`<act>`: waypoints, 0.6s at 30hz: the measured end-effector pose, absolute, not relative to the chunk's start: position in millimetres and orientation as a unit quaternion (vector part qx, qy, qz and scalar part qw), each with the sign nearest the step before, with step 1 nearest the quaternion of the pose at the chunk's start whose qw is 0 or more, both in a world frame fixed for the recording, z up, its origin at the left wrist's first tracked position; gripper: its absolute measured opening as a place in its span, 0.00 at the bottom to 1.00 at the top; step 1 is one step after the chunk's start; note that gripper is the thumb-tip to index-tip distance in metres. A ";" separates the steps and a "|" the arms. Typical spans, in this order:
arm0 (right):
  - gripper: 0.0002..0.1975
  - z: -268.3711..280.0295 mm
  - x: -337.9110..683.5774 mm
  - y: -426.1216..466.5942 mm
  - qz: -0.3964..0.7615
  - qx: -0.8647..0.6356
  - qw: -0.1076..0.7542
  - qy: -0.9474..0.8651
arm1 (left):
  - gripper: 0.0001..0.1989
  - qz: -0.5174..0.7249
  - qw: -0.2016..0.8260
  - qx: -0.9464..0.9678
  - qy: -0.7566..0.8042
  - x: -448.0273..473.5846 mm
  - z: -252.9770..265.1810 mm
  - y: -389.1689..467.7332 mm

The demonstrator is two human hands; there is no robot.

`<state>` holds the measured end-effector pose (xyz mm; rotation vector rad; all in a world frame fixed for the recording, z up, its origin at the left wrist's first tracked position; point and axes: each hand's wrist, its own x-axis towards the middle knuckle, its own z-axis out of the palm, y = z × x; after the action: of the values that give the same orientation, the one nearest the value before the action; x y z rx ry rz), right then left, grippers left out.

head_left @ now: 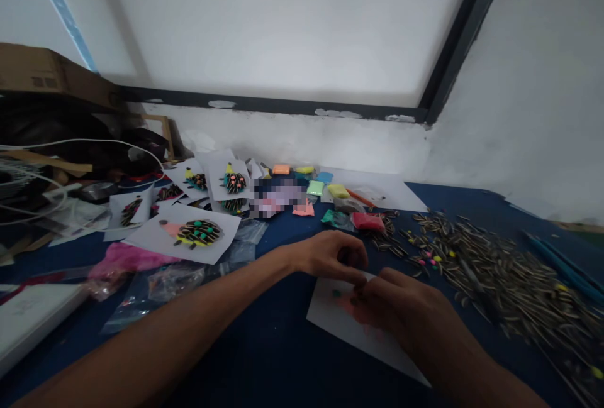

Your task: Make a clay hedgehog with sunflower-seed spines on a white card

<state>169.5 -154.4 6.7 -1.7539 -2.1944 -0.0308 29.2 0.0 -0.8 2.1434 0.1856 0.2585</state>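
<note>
White paper card (340, 323) lies flat on the blue table (264, 358), close to the person, and both hands meet on top of it. Some small bits of pink and green clay sit on the card, mostly hidden under the fingers. The right hand (401, 304) rests on the card with its fingers curled down, pinching at something small and dark, but it is too tiny and blurry to tell what. The left hand (330, 256) comes in from the left, its fingers bent and pressed together at the tips just beside the right hand's fingers; I cannot tell if it holds anything. To the right of the hands is a big heap of striped sunflower seeds (495, 270) spread over the table, with a few bright clay dots among them. To the left lie clear plastic bags (174, 279) and a pink fluffy lump (125, 258). A bit farther back is a finished card (189, 232) with a seed picture on it, black stripes with yellow, pink and green. More cards like it (231, 180) are piled behind. Little blocks of clay (325, 189) in orange, yellow, green, blue and red sit near the white wall (330, 137). A cardboard box (47, 75) stands far left. No writing can be read anywhere.
</note>
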 end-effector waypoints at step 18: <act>0.12 7.1 171.9 -155.7 0.025 -0.647 0.202 -0.735 | 0.16 0.107 0.475 0.871 0.065 28.4 -2.3 0.9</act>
<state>171.9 -155.7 7.1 -1.8067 -2.0526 0.0700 28.4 0.9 -2.3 2.1297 0.1599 0.2626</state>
